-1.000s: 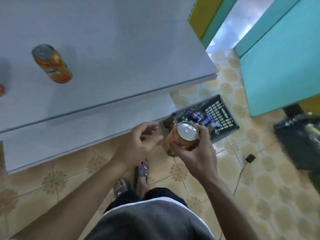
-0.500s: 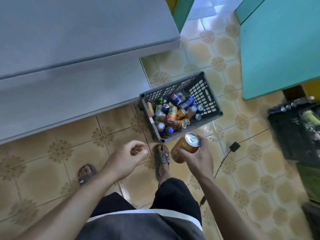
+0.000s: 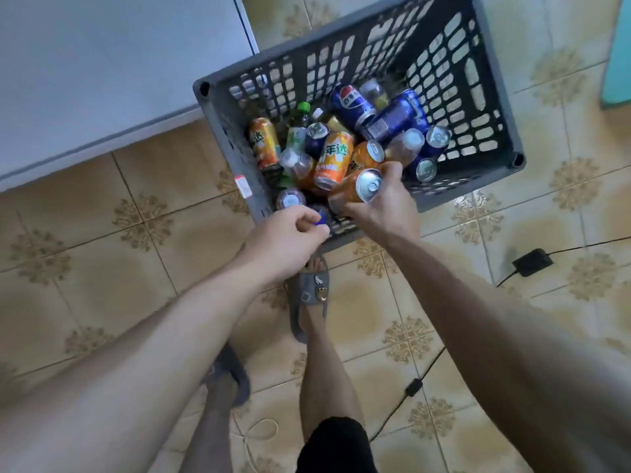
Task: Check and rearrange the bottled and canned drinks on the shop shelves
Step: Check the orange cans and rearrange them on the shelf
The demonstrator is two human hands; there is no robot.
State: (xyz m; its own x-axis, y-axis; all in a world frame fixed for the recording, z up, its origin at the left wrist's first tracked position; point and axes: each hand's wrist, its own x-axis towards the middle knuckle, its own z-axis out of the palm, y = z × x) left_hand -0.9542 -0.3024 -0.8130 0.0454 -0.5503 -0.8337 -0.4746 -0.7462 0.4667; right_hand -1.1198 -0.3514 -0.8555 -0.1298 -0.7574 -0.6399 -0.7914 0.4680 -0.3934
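**As I Bend to the Crate, One Orange Can in My Grip**

While both my arms stretch down toward the floor, my right hand (image 3: 387,204) is wrapped round an orange can (image 3: 351,191). My fingers (image 3: 392,169) are curled about its body near the top. The can lies tilted on its side, silver lid turned up at me, over the near end of the heap inside the grey plastic crate (image 3: 495,97).

My left hand (image 3: 285,235) hangs at the crate's near wall with its fingers curled inward, tips right by a blue bottle cap (image 3: 319,218). Whether they pinch it I cannot tell.

Counting the one I hold, I see four orange cans with white and green lettering, and at least five blue cans (image 3: 396,117). One green-capped bottle (image 3: 303,108) pokes up among them.

The crate stands on the tiled floor (image 3: 102,240), beside a white shelf (image 3: 102,63).
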